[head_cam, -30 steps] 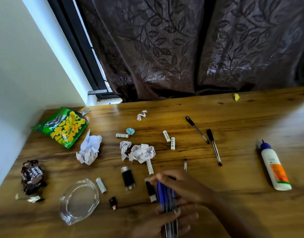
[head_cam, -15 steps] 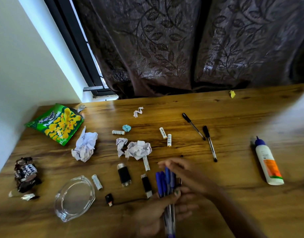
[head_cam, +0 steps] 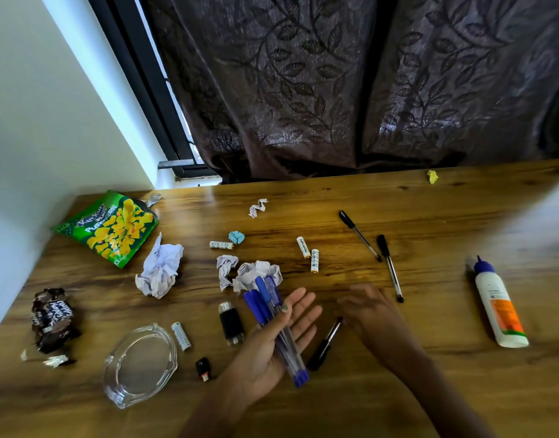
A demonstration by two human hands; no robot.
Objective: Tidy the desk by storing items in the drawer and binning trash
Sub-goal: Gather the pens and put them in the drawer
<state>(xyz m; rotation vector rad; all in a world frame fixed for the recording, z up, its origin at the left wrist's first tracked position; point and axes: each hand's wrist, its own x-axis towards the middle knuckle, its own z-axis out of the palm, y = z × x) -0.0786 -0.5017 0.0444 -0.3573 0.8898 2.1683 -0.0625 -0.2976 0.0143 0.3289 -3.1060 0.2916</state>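
The left hand (head_cam: 273, 349) lay palm up, thumb pinning a bundle of blue pens (head_cam: 273, 320) across it, likely so more could be added. The right hand (head_cam: 370, 311) hovered fingers loose and holding nothing, just beside a black pen (head_cam: 325, 344) on the worktop (head_cam: 430, 390), probably the next pick. Two more black pens (head_cam: 388, 267) lay beyond it, with bare wood between. Batteries (head_cam: 306, 252), paper balls (head_cam: 159, 268) and wrappers (head_cam: 109, 227) cluttered the left, a glass dish (head_cam: 140, 365) near the front edge, glue (head_cam: 499, 306) well to the right. No drawer or bin showed.
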